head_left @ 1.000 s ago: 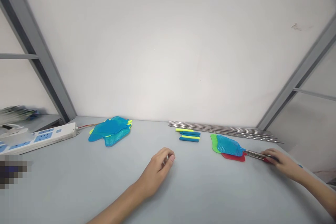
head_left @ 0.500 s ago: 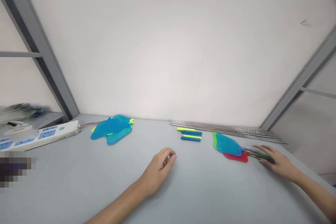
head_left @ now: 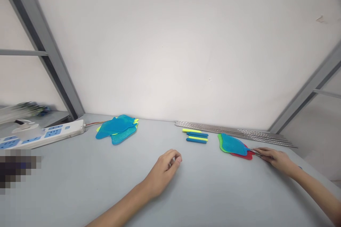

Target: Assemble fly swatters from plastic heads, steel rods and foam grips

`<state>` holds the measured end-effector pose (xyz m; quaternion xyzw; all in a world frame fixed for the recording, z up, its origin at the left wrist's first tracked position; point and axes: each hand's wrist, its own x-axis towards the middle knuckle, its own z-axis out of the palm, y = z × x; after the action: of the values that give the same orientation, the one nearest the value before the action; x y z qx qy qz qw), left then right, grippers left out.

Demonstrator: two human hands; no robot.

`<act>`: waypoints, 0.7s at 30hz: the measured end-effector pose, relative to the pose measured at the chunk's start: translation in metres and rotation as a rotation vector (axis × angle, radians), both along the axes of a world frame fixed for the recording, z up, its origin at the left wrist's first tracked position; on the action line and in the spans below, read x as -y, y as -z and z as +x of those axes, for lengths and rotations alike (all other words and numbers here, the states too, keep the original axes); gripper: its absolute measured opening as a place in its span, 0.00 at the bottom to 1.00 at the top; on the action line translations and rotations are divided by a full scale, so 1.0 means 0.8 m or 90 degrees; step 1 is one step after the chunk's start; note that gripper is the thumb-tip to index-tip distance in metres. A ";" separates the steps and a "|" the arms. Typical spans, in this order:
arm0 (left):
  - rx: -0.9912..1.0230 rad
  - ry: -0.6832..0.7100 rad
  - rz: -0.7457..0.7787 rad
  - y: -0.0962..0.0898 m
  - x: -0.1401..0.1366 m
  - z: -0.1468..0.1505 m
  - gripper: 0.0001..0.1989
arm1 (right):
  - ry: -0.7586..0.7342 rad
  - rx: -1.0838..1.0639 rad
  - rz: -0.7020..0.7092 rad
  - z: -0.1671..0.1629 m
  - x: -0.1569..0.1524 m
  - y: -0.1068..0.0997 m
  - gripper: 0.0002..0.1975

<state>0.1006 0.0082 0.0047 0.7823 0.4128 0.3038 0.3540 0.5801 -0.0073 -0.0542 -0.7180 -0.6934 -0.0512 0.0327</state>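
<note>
My right hand (head_left: 278, 160) is closed around the thin metal shafts of a stack of fly swatters. Their perforated heads lie fanned out to its left: a blue head (head_left: 234, 144) on top, a green head (head_left: 221, 142) and a red head (head_left: 249, 155) partly underneath. The handle ends are mostly hidden behind my hand, with a small blue end (head_left: 300, 167) showing beyond it. Out in front of me, my left hand (head_left: 163, 170) hovers or rests at mid-table, fingers loosely curled, thumb a little apart, holding nothing. The nearest things to it are blue and yellow handle tubes (head_left: 196, 140).
Long metal rods (head_left: 226, 130) lie along the wall. Loose blue and yellow swatter heads (head_left: 117, 127) are piled at the left. A white power strip (head_left: 61, 131) with a plug stands on the grey table (head_left: 128, 170) at far left. Grey frame posts (head_left: 301, 94) flank the wall.
My right hand has moved slightly left along the swatters and its spread fingers have closed on the shafts. The blue head has shifted a little over the red one. My left hand keeps its pose.
</note>
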 end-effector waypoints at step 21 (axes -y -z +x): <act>-0.003 0.001 0.011 0.001 -0.001 -0.002 0.16 | -0.009 -0.040 0.090 0.014 -0.036 0.007 0.16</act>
<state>0.0993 0.0093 0.0039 0.7863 0.4105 0.3053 0.3464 0.5909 0.0216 -0.0601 -0.7102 -0.6918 -0.0770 0.1055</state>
